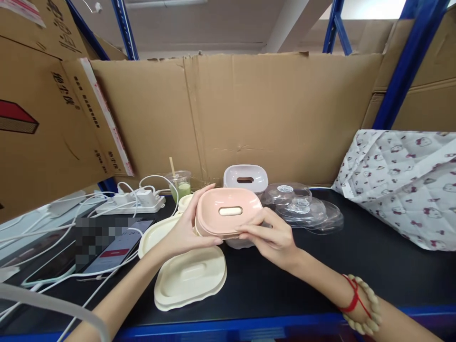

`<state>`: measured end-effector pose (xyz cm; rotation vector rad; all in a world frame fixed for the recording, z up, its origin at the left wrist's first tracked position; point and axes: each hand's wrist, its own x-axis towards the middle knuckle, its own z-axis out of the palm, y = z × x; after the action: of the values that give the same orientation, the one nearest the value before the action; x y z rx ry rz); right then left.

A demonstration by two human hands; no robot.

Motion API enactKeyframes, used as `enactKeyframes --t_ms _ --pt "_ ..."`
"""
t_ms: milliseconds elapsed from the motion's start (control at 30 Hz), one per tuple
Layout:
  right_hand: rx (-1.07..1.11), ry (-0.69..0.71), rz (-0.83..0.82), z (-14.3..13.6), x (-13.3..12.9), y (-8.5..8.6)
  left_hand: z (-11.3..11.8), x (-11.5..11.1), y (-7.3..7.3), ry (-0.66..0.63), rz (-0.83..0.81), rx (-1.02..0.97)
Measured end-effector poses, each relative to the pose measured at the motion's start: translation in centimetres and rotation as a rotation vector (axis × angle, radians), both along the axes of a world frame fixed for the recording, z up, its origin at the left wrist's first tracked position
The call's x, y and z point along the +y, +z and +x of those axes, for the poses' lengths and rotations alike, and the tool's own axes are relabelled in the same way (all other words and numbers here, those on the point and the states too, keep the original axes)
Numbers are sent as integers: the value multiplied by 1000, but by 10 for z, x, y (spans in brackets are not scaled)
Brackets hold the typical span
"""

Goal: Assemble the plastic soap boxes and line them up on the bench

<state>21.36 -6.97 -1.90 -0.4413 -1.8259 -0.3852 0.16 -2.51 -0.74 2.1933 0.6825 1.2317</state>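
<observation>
A pink oval box [210, 209] with a cream piece in its lid slot is held up over the black surface. My left hand [188, 225] wraps round its left side and underside. At the front right edge of the lid, my right hand [272, 237] has its thumb and fingers pinched. Below the box lies a cream oval tray [192, 275], and another cream tray [153, 236] is partly behind my left hand. A pale lilac box [245, 172] with a dark slot stands behind the pink one. Stacked clear plastic lids [306, 206] lie to its right.
Phones [117, 249], white cables and a power strip [153, 205] are at the left. A cup of green drink [182, 187] stands behind. Cardboard [285, 114] walls the back; a patterned bag [409, 190] sits at the right.
</observation>
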Motion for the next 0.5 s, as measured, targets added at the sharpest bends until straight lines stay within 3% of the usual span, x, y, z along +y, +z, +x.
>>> enactKeyframes --t_ms 200,333,500 --pt "-87 -33 -17 7 3 0 0 0 5 40 31 79" --pt "-164 -153 -102 11 5 1 -3 1 5 -40 -7 118" --pt "-246 -134 -299 11 7 -6 1 1 0 -149 -122 105"
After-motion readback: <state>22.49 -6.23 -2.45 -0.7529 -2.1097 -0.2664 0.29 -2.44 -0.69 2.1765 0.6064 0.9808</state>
